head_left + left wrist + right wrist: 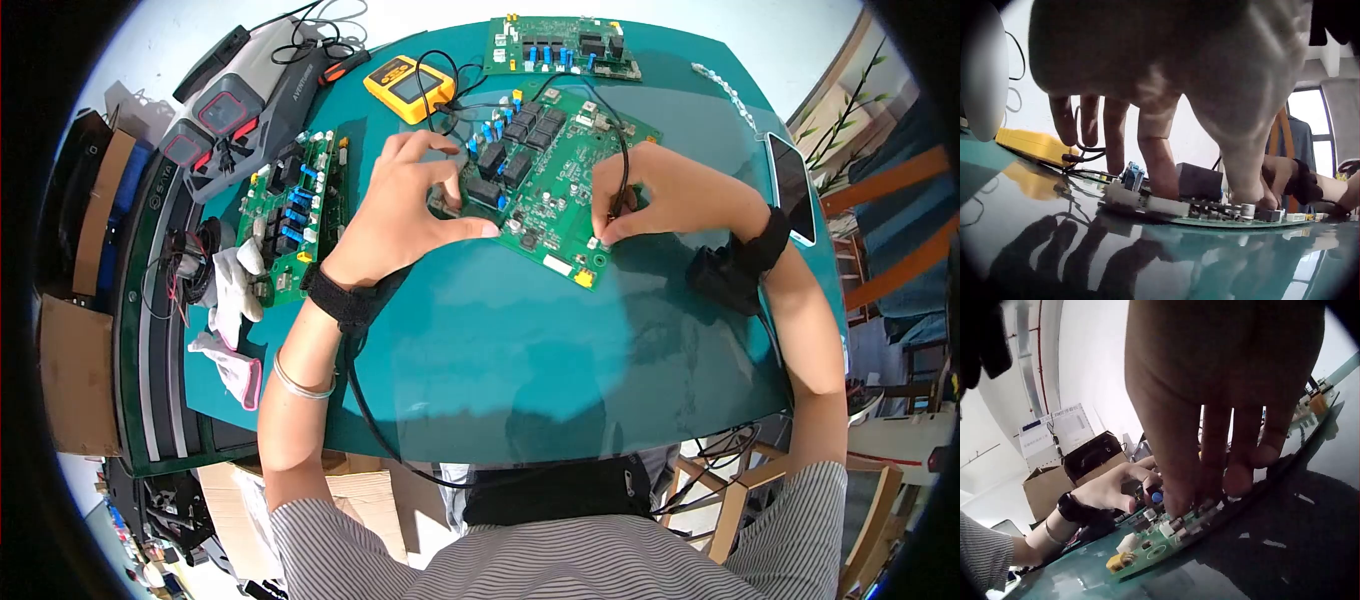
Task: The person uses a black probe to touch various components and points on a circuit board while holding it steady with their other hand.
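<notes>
A green circuit board (560, 190) with black relays, blue parts and pale connectors lies on the teal table mat. My left hand (400, 205) spans its left corner, thumb and forefinger touching down by the relays, the other fingers loose in the left wrist view. At the right edge my right hand (650, 190) bends over the board, thumb and forefinger pinched around a black test lead (626, 165); its tip is hidden by the fingers. Behind the board lies a yellow multimeter (410, 88) with black leads. The right wrist view shows the fingertips close over small connectors (1175, 526).
Another circuit board (565, 48) lies at the back, and more boards (300, 215) at the left. White gloves (235, 290), a screwdriver (345, 67) and a grey tool case (250, 110) are on that side. A phone (790, 185) lies at the right edge.
</notes>
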`<action>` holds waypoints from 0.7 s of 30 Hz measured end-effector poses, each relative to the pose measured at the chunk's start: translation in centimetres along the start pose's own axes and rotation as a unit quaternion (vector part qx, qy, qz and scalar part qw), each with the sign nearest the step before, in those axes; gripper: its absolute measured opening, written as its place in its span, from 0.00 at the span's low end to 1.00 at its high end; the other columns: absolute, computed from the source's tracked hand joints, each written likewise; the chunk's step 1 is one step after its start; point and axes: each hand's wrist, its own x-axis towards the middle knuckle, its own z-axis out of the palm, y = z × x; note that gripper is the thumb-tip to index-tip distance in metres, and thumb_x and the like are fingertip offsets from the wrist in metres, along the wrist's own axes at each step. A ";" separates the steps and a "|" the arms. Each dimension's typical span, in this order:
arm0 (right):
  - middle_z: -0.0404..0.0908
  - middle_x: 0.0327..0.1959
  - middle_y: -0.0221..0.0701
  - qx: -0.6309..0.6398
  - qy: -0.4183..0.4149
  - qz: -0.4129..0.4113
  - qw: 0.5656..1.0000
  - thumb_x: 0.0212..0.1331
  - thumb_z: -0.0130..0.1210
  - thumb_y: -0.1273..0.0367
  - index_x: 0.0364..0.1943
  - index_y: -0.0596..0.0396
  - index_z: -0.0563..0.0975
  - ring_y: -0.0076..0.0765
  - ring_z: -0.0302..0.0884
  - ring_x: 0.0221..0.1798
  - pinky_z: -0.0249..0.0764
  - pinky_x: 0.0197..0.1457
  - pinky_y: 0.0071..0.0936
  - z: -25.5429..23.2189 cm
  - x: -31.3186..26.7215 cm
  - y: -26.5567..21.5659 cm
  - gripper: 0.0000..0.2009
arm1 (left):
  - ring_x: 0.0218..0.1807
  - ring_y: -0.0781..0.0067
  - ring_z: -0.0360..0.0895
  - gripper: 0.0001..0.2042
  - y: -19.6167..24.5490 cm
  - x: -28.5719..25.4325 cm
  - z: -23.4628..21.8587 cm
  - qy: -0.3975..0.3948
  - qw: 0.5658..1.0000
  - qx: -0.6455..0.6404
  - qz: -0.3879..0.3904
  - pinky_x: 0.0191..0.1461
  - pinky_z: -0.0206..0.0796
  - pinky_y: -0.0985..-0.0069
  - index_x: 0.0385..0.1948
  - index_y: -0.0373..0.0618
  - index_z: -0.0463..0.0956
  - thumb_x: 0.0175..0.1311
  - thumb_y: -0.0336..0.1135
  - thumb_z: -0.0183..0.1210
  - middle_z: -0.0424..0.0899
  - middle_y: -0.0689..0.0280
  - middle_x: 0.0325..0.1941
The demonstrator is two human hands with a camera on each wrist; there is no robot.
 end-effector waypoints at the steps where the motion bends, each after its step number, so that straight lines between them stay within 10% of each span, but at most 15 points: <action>1: 0.87 0.32 0.25 0.000 0.000 -0.001 1.000 0.61 0.66 0.71 0.35 0.55 0.85 0.21 0.81 0.33 0.75 0.39 0.23 -0.2 -0.1 0.1 0.03 | 0.68 0.49 0.66 0.21 0.3 0.0 -0.1 -0.008 1.000 0.001 -0.001 0.70 0.60 0.58 0.25 0.43 0.80 0.44 0.48 0.82 0.78 0.56 0.59; 10: 0.85 0.35 0.25 0.001 -0.039 0.036 0.999 0.62 0.65 0.73 0.36 0.56 0.84 0.22 0.80 0.37 0.76 0.43 0.24 -0.7 -0.2 -0.2 0.02 | 0.64 0.53 0.70 0.22 1.4 0.3 -0.6 -0.067 0.998 0.008 -0.010 0.69 0.60 0.59 0.21 0.44 0.76 0.43 0.46 0.83 0.78 0.60 0.54; 16: 0.85 0.35 0.26 -0.020 -0.032 0.034 0.999 0.64 0.64 0.73 0.37 0.57 0.82 0.25 0.81 0.37 0.77 0.43 0.25 -0.1 -0.3 -0.3 0.03 | 0.64 0.53 0.71 0.26 2.4 0.7 -0.8 -0.091 0.992 -0.019 -0.082 0.68 0.63 0.62 0.42 0.44 0.76 0.44 0.39 0.82 0.77 0.59 0.57; 21: 0.85 0.34 0.29 -0.029 0.005 0.022 0.999 0.64 0.63 0.73 0.36 0.57 0.80 0.28 0.81 0.35 0.77 0.42 0.27 0.1 -0.6 -1.2 0.04 | 0.69 0.49 0.67 0.34 2.1 0.5 -0.3 -0.070 0.996 -0.043 0.042 0.75 0.60 0.58 0.60 0.46 0.75 0.48 0.36 0.79 0.73 0.57 0.66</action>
